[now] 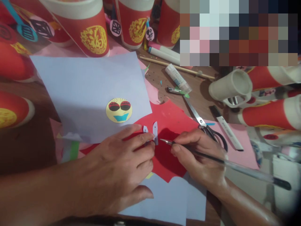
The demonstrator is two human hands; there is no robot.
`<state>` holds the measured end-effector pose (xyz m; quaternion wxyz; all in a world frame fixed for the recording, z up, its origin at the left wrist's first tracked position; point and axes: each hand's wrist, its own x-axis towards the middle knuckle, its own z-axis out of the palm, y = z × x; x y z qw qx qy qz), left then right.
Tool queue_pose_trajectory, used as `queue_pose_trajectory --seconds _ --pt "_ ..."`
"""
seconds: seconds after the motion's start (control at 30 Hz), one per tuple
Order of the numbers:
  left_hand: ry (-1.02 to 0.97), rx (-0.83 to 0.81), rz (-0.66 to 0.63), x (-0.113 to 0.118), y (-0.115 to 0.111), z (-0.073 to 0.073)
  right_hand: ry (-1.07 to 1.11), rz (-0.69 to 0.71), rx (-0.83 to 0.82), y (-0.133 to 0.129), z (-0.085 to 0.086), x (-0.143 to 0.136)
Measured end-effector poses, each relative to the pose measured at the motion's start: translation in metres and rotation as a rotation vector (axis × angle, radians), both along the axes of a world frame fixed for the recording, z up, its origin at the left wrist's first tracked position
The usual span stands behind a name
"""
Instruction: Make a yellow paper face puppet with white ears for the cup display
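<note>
Cluttered table (23, 141): left hand (122, 163), loosely spread, touches white strips (155, 128) on red paper (169, 163) (probably light, easily creased, best held by edges) while right hand (204, 169) grips pen (249, 169) near tip.

Our left forearm (39, 188) reaches in from the lower left, the left hand (117, 169) back-up, fingers (143, 153) extended rightward, thumb (139, 193) spread apart below; our right hand (202, 153) holds a pinch, fingers bent, its forearm (249, 201) slanting in from the lower right
</note>
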<state>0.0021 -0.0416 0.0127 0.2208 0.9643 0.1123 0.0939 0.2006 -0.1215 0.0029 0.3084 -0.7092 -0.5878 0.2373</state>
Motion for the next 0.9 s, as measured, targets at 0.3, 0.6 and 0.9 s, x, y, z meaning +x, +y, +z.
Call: queue_pose_trajectory --seconds 0.3,0.6,0.9 --pt "-0.028 -0.019 -0.001 0.0011 0.0006 -0.0024 -0.029 0.097 0.005 0.0019 0.0021 -0.0046" --pt "-0.051 0.004 0.019 0.0021 -0.0012 -0.0020 -0.039 0.112 0.019 0.0022 0.0034 -0.0058" --pt "-0.043 -0.013 0.019 0.0018 -0.0005 -0.0024 -0.059 0.145 0.031 0.0019 0.0022 -0.0065"
